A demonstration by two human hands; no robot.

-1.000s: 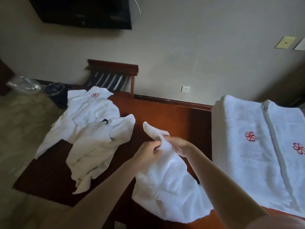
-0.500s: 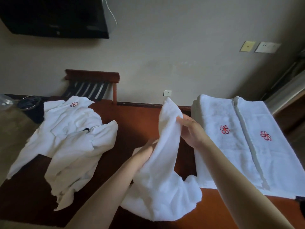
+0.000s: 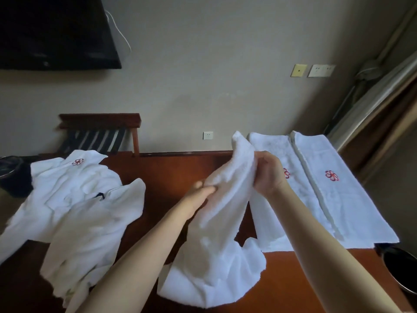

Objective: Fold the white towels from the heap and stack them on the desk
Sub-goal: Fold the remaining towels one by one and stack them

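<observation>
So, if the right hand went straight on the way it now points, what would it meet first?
The white towel it grips: the right hand points up and left into the raised fold. Beyond, the line seems to lead over the desk to the wall socket; depth is unclear.

**Dim room, lit from the right**

The picture is dim, soft and a little grainy. The desk (image 3: 279, 281) glows orange at its right front corner and sinks to near black toward its left front corner, so light seems to come from the right. The folded stack of towels (image 3: 349, 199) is the brightest area, pale bluish and evenly lit. The held towel (image 3: 221, 222) throws a dark shadow on the desk at its right side. The fingertips of the left hand (image 3: 196, 199) are smeared by motion. The television (image 3: 52, 30) is featureless black and leans with wide-angle distortion.
</observation>
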